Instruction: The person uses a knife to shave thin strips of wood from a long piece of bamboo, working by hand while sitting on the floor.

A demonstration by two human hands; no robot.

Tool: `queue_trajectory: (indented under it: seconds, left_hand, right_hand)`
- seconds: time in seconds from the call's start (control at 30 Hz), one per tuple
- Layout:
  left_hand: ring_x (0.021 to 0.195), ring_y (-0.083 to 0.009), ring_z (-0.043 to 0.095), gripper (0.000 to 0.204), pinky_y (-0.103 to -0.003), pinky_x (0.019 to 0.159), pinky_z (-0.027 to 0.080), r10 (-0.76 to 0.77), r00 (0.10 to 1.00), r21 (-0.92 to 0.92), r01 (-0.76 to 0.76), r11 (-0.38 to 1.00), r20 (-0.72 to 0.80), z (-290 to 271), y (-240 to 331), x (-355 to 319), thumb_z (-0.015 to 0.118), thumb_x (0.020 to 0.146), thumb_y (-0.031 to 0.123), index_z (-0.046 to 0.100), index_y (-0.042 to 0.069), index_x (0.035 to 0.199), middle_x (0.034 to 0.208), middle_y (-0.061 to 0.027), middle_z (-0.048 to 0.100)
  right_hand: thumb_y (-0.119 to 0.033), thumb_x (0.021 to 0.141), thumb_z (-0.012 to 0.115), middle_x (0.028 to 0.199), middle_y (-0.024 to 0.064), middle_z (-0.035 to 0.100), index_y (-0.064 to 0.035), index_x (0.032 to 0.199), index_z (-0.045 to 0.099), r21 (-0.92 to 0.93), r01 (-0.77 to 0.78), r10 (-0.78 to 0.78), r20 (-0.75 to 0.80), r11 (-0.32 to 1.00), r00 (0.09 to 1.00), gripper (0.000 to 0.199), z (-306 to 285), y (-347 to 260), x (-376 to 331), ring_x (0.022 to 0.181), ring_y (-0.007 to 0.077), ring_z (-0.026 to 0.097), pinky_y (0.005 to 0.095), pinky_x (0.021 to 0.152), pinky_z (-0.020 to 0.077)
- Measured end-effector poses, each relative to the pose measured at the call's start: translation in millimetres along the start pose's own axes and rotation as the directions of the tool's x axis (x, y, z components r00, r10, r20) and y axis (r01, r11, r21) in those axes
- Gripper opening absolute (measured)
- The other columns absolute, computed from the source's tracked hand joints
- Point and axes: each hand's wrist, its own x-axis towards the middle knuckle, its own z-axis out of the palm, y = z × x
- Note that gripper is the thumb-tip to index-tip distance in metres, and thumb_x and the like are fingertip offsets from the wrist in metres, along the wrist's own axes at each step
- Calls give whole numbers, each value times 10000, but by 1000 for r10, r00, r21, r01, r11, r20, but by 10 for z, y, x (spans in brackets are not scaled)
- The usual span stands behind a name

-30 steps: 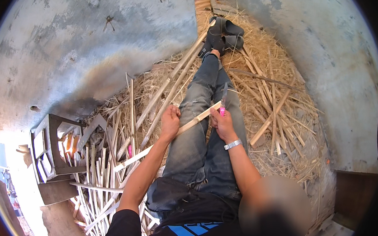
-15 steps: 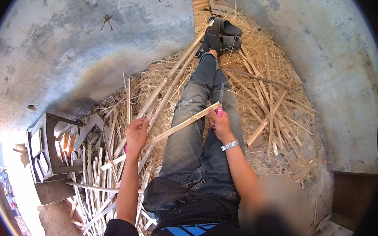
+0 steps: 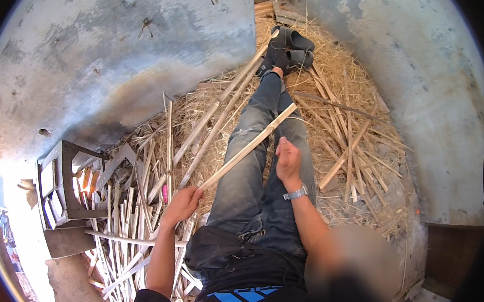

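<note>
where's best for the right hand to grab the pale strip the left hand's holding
Probably pinch the pale strip near its upper end, right hand coming from the right: that end is narrow and free, slanting across the trousers, while the left hand grips lower down.

Left hand (image 3: 182, 205), one; right hand (image 3: 289, 162), one; held wooden strip (image 3: 248, 147), one; wristwatch (image 3: 296, 192), one; dark shoes (image 3: 302, 42), two; long poles (image 3: 216, 106) beside the legs (image 3: 243, 170), two; legs, two; pink object (image 3: 165, 193), one; loose strips (image 3: 353, 138), many, overlapping too much to count.
</note>
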Motion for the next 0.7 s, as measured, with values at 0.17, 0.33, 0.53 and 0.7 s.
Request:
queue_trajectory:
  seconds: [0.17, 0.33, 0.53, 0.7]
  left_hand:
    - [726, -380, 651, 415, -464, 710, 487, 33, 997, -7, -34, 999, -76, 266, 365, 223, 514, 1085, 345, 673, 10, 898, 732, -204, 645]
    - [653, -388, 627, 437, -471, 651, 471, 33, 982, 40, -26, 999, -185, 393, 417, 198, 533, 1084, 346, 654, -21, 881, 694, -215, 625]
    - [759, -542, 620, 424, -587, 659, 460, -23, 980, 90, 42, 995, -200, 327, 298, -192, 536, 1082, 365, 644, -6, 906, 752, -303, 632]
    - [736, -537, 624, 403, -591, 630, 462, -23, 960, 72, 45, 996, -277, 410, 158, -323, 564, 1072, 358, 641, 6, 891, 731, -298, 630]
  right_hand:
    - [-525, 1044, 535, 676, 232, 674, -41, 779, 663, -445, 239, -82, 343, 863, 936, 566, 132, -393, -371, 682, 444, 688, 538, 626, 531]
    - [-558, 1038, 513, 704, 264, 687, -42, 814, 690, -601, 274, -43, 369, 750, 928, 591, 179, -278, -351, 689, 480, 697, 581, 647, 558]
    - [-571, 1037, 508, 711, 251, 694, -27, 825, 700, -661, 244, -25, 322, 709, 946, 614, -134, -99, 78, 685, 468, 696, 583, 625, 547]
    - [-551, 1032, 537, 677, 240, 680, -25, 826, 712, -531, 322, -66, 444, 784, 893, 591, -57, -169, -59, 666, 454, 692, 563, 606, 545]
